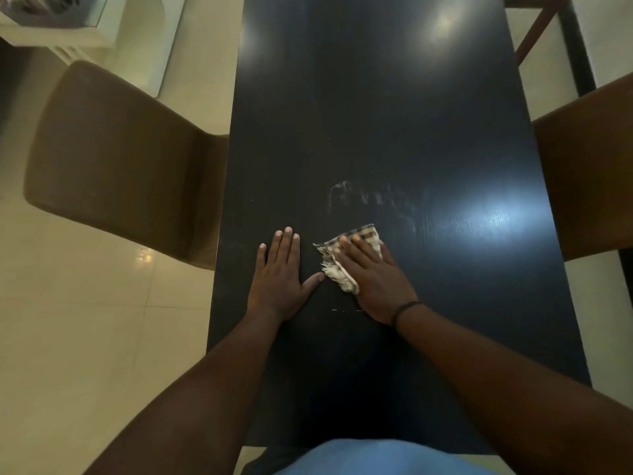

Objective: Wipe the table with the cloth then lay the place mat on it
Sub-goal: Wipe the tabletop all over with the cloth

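We press the soft, light cloth (352, 255) flat under our right hand (371, 277), fingers straight, mid-table (376, 114), left hand (279, 269) splayed beside; bunching looks likeliest at its frayed edge.

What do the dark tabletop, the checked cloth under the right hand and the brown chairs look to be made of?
Dark rectangular tabletop: likely wood or veneer, dark semi-gloss finish; fine grain lines show in the light glare.
Checked beige cloth: woven fabric, probably cotton; frayed fringe along its edge.
Brown chair on the left: smooth, matte, upholstered look, perhaps leatherette; not certain.
Chair on the right: seems the same.
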